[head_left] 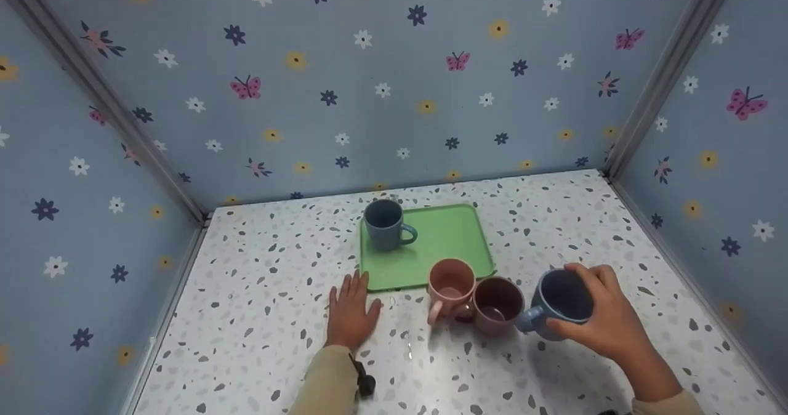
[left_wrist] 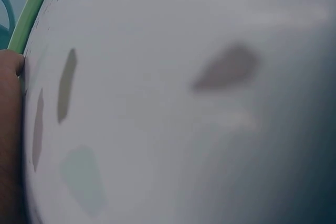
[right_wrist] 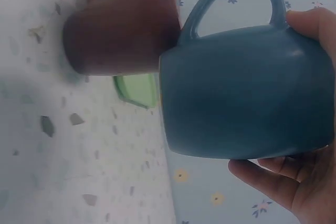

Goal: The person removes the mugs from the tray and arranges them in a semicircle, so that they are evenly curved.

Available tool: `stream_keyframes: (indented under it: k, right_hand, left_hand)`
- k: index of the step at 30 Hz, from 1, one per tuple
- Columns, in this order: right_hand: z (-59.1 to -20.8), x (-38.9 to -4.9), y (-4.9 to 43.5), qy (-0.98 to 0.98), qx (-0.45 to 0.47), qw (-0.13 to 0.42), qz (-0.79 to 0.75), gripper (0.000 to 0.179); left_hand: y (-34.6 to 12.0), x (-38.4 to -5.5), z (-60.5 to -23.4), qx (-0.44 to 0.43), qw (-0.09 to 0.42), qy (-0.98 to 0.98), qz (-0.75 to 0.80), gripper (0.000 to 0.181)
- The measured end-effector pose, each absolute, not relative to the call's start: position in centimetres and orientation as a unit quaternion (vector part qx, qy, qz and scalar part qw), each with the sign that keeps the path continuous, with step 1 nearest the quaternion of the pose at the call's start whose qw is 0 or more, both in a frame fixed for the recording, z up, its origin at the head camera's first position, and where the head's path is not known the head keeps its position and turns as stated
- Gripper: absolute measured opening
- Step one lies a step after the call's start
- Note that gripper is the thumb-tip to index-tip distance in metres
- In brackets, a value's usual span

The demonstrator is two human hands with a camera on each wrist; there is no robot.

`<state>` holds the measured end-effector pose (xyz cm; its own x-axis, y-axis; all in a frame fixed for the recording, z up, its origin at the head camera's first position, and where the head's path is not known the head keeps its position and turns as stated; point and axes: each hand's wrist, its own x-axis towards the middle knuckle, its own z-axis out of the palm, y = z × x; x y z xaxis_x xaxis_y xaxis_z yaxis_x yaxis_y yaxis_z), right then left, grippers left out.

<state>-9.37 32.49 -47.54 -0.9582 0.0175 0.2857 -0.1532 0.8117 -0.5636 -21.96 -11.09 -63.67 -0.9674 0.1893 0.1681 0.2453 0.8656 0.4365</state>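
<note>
My right hand (head_left: 606, 313) grips a blue mug (right_wrist: 247, 93) round its upper body, thumb near the handle and fingers on the far side. In the right wrist view the mug's base shows raised off the table. Just left of it stands a brown mug (head_left: 497, 304), then a pink mug (head_left: 451, 282) overlapping the front edge of the green tray (head_left: 443, 236). On the tray's left side a grey-blue mug (head_left: 385, 225) stands upright, handle to the right. My left hand (head_left: 353, 316) rests flat with fingers spread, fingertips at the tray's front left corner.
The speckled white table (head_left: 265, 316) is walled in by blue flowered panels (head_left: 369, 82) at the back and both sides. Metal corner posts (head_left: 668, 70) run up where the panels meet.
</note>
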Motion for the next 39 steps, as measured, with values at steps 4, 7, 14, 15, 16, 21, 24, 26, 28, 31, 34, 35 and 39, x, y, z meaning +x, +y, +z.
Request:
stream_keyframes:
  k: [4, 7, 14, 15, 16, 21, 24, 26, 28, 31, 34, 35, 39]
  right_hand:
    - [-48.7, -8.6, 32.2, -0.945, 0.016, 0.131, 0.299, 0.097]
    - [-49.3, -8.1, 31.9, -0.945, 0.006, 0.124, 0.302, 0.098]
    - [-51.3, -6.9, 30.7, -0.945, 0.003, 0.126, 0.303, 0.102]
    - [-51.6, -6.8, 30.5, -0.945, 0.002, 0.129, 0.302, 0.101]
    - [-51.9, -6.6, 30.3, -0.944, 0.002, 0.131, 0.304, 0.101]
    - [-52.6, -5.9, 29.1, -0.945, -0.007, 0.128, 0.302, 0.101]
    - [-52.9, -5.5, 28.4, -0.945, -0.009, 0.13, 0.299, 0.102]
    - [-53.1, -5.2, 28.0, -0.944, -0.009, 0.133, 0.3, 0.103]
    - [-53.4, -5.0, 27.6, -0.945, -0.008, 0.131, 0.301, 0.103]
    - [-53.8, -4.8, 26.9, -0.947, -0.016, 0.115, 0.301, 0.104]
    - [-54.0, -4.6, 26.4, -0.948, -0.027, 0.094, 0.302, 0.104]
    - [-54.1, -4.6, 26.3, -0.948, -0.03, 0.091, 0.303, 0.104]
    - [-54.4, -4.4, 25.8, -0.946, -0.033, 0.091, 0.309, 0.104]
  left_hand:
    - [-11.1, -21.9, -63.7, -0.113, 0.052, -0.965, -0.231, 0.068]
    - [-11.2, -21.9, -63.8, -0.117, 0.055, -0.965, -0.231, 0.068]
    - [-11.3, -21.9, -63.8, -0.117, 0.059, -0.965, -0.228, 0.068]
    - [-11.3, -21.9, -63.9, -0.116, 0.056, -0.966, -0.225, 0.068]
    - [-11.3, -22.0, -63.9, -0.116, 0.055, -0.966, -0.223, 0.068]
    - [-11.3, -22.0, -63.9, -0.113, 0.043, -0.968, -0.218, 0.07]
    - [-11.2, -22.0, -63.7, -0.113, 0.043, -0.966, -0.228, 0.069]
    - [-11.2, -22.0, -63.8, -0.112, 0.041, -0.966, -0.227, 0.069]
    - [-11.2, -22.0, -63.9, -0.11, 0.037, -0.968, -0.223, 0.069]
    - [-11.2, -22.1, -64.0, -0.108, 0.033, -0.97, -0.215, 0.07]
    - [-11.2, -22.1, -63.9, -0.109, 0.035, -0.97, -0.216, 0.07]
    - [-11.2, -22.1, -63.8, -0.11, 0.036, -0.969, -0.218, 0.07]
    - [-11.2, -22.0, -63.7, -0.111, 0.04, -0.968, -0.223, 0.07]
